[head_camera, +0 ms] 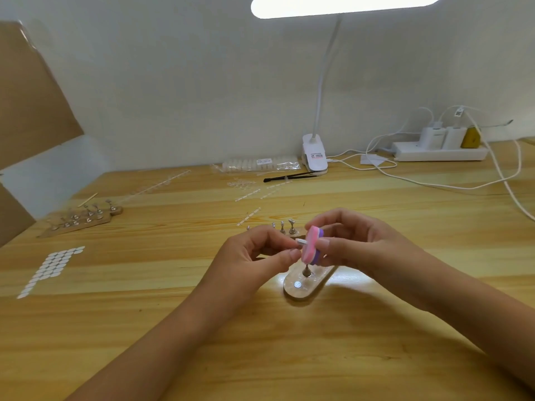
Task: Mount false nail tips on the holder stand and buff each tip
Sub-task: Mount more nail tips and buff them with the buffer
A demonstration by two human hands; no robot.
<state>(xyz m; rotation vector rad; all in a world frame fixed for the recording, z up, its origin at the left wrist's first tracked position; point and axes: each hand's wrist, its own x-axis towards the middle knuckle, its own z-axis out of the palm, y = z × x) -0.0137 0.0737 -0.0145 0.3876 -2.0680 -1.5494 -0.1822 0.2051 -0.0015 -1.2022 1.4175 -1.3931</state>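
Pink on one face and purple on the other, the buffer block (311, 246) stands almost on end, its long axis running up and down with a slight lean. The pink face is turned toward the left hand (254, 256). The pale nail tip (301, 241) lies roughly level, pointing right, its end touching that pink face.

The left thumb and forefinger pinch the tip, with the other fingers curled in. The right hand (356, 244) grips the block, thumb on the near edge and fingers curled over the top.

Both are held just above the holder stand (301, 287), which lies on a pale wooden table (173, 328) with upright metal pegs (291, 226). A clip lamp (315, 154) and power strip (440, 150) sit against the white wall.
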